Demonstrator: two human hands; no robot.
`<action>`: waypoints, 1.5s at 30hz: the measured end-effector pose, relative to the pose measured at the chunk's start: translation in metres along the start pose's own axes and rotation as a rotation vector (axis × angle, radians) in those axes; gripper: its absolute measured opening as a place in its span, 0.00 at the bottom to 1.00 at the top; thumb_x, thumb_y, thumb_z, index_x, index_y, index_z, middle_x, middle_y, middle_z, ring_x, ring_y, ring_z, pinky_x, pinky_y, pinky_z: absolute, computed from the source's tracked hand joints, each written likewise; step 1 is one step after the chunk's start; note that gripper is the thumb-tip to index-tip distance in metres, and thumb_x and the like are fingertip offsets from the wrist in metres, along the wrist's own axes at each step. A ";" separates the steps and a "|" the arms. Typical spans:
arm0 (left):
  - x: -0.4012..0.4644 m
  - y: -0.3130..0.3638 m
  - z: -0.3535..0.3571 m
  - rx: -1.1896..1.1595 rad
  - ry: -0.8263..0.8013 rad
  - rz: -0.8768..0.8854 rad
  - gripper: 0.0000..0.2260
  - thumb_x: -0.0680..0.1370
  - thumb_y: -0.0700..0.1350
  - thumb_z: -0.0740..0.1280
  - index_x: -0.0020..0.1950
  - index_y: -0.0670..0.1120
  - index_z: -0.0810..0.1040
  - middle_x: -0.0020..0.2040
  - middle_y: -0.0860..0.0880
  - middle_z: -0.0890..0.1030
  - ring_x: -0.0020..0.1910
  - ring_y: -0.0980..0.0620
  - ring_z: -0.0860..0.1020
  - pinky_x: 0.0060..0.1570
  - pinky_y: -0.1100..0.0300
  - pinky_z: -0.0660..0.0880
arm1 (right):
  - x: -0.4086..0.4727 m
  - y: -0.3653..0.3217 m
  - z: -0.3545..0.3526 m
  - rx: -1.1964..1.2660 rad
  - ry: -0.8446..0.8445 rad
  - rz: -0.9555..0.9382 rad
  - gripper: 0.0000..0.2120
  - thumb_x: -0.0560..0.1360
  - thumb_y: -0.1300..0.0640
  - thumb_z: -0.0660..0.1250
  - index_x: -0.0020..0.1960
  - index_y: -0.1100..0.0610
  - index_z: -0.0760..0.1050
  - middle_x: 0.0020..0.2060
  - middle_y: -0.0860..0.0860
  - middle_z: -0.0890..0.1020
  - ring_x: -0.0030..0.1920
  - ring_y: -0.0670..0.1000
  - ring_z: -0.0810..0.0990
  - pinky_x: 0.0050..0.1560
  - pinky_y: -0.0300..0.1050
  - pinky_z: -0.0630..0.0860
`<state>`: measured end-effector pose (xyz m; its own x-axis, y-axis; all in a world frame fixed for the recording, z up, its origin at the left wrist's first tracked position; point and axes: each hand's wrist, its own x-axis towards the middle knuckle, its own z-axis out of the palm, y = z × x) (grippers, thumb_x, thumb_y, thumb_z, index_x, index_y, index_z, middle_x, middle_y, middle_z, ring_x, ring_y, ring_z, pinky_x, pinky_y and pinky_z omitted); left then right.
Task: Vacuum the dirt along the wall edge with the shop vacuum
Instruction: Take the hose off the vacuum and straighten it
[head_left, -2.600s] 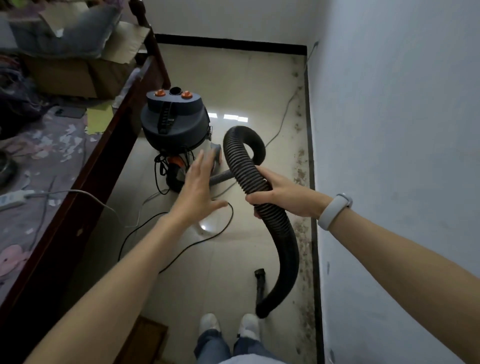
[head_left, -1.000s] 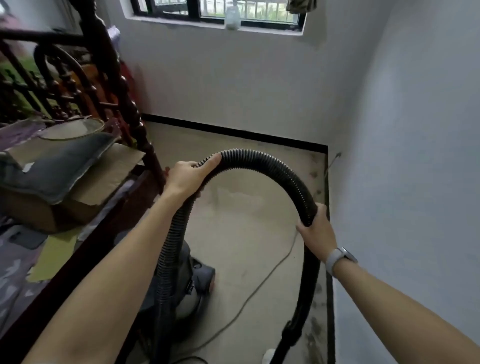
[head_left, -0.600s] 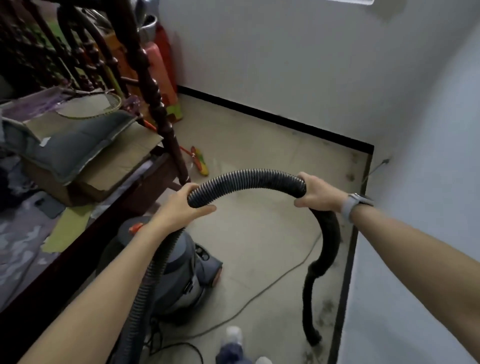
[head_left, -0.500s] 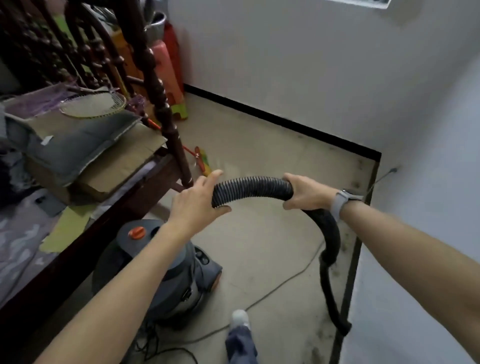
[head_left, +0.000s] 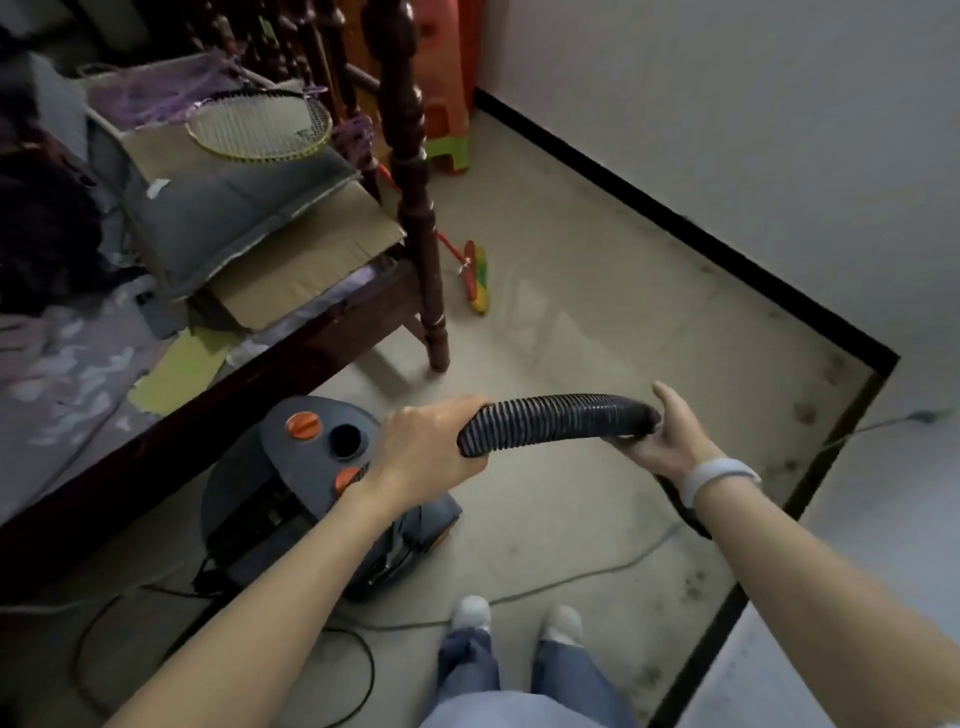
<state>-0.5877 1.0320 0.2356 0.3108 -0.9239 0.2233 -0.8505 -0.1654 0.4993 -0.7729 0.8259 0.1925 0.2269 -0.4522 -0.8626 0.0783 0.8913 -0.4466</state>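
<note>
- Since half a second ago both hands have dropped lower and nearer the body, and the view has tipped down so the vacuum's (head_left: 306, 483) lid now shows in full.
- Left-hand fingers (head_left: 467, 410) curl round the ribbed hose (head_left: 556, 423) at its near end, a firm wrap with the thumb under.
- Right-hand fingers (head_left: 670, 400) are less clear: the palm cups the hose from below where it bends down, the top finger lies fairly straight along it, and the lower ones seem to curl round it, so I read it as a loose hold.
- Left hand (head_left: 426, 457) and right hand (head_left: 670, 441) are near each other, with a short, almost level run of hose between them, its long axis going left to right.
- Past the right hand the hose drops behind the wrist; the nozzle is hidden, so I cannot tell where its tip sits.
- Dirt (head_left: 696, 577) lies as dark specks on the floor (head_left: 571, 312) along the black skirting (head_left: 810, 483) at the right wall, to the right of and below the right hand.
- That hand is the nearer one, so it would likely steer the nozzle end down and right toward the wall edge while the left feeds slack.
- Vacuum stands on the floor by the bed (head_left: 260, 364), under the left forearm, with its cord (head_left: 571, 577) trailing across the floor past the shoes (head_left: 470, 613).
</note>
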 end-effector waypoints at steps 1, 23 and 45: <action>-0.002 0.000 0.005 -0.008 0.031 0.040 0.15 0.68 0.52 0.62 0.54 0.55 0.72 0.40 0.53 0.83 0.37 0.48 0.82 0.31 0.54 0.78 | 0.010 -0.007 0.007 0.042 0.005 0.086 0.19 0.78 0.46 0.62 0.55 0.63 0.69 0.50 0.59 0.77 0.47 0.57 0.77 0.57 0.52 0.73; -0.048 0.057 0.126 -0.735 -0.297 -0.903 0.25 0.71 0.51 0.71 0.65 0.46 0.71 0.58 0.45 0.79 0.56 0.49 0.78 0.58 0.54 0.73 | 0.080 0.008 0.027 -0.466 -0.439 0.304 0.10 0.74 0.55 0.65 0.53 0.57 0.70 0.41 0.52 0.77 0.45 0.52 0.77 0.47 0.51 0.74; -0.060 0.072 0.166 -0.661 -0.254 -1.032 0.21 0.75 0.53 0.67 0.65 0.47 0.69 0.56 0.49 0.77 0.55 0.51 0.76 0.57 0.53 0.73 | 0.079 0.035 0.023 -0.380 -0.363 0.255 0.16 0.80 0.52 0.59 0.63 0.60 0.63 0.48 0.56 0.73 0.46 0.56 0.78 0.44 0.55 0.73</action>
<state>-0.7383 1.0183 0.1192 0.5519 -0.5192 -0.6526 0.1389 -0.7144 0.6859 -0.7297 0.8218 0.1145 0.5159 -0.1247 -0.8475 -0.3612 0.8654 -0.3473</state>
